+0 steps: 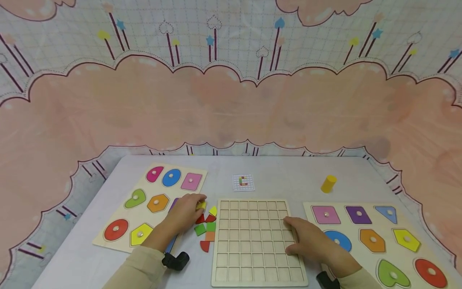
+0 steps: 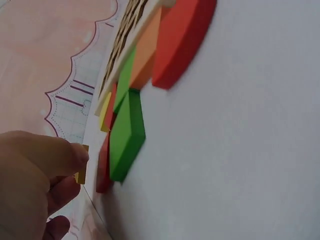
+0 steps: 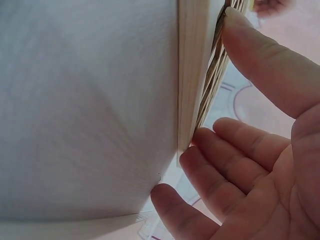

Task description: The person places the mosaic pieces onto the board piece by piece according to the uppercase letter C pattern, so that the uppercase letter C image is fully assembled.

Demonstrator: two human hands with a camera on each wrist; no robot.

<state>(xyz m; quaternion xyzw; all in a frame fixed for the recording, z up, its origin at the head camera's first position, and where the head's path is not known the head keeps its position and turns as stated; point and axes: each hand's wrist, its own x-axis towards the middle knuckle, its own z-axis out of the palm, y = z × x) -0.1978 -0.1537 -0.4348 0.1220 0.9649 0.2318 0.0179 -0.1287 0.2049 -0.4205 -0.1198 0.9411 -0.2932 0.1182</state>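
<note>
Because the yellow piece (image 2: 83, 170) is small and flat-sided, it looks light, stiff and hard to damage; its smooth faces may be slightly slippery, so opposite side edges seem the best place to pinch. The left hand (image 1: 185, 212) has it between thumb and fingers, closed to its narrow width, near the far end of some loose blocks; whether it is clear of the table (image 1: 281, 172) I cannot tell. Those are thick, matte shapes: green squares (image 1: 200, 229), an orange square (image 1: 209, 236), red wedges (image 1: 204, 246) and a yellow wedge (image 1: 213, 211) with curved sides. Just to their right lies a rigid, pale wooden grid board (image 1: 252, 247); the right hand (image 1: 310, 239) touches its right edge, fingers loosely spread, gripping nothing. Beyond lie a thin printed card (image 1: 236, 188) and, farther right, a smooth yellow cylinder (image 1: 329, 184). Knobbed, brightly painted shapes fill the left puzzle board (image 1: 135, 215) and right puzzle board (image 1: 390, 249), before cloud-printed cloth (image 1: 231, 112).
</note>
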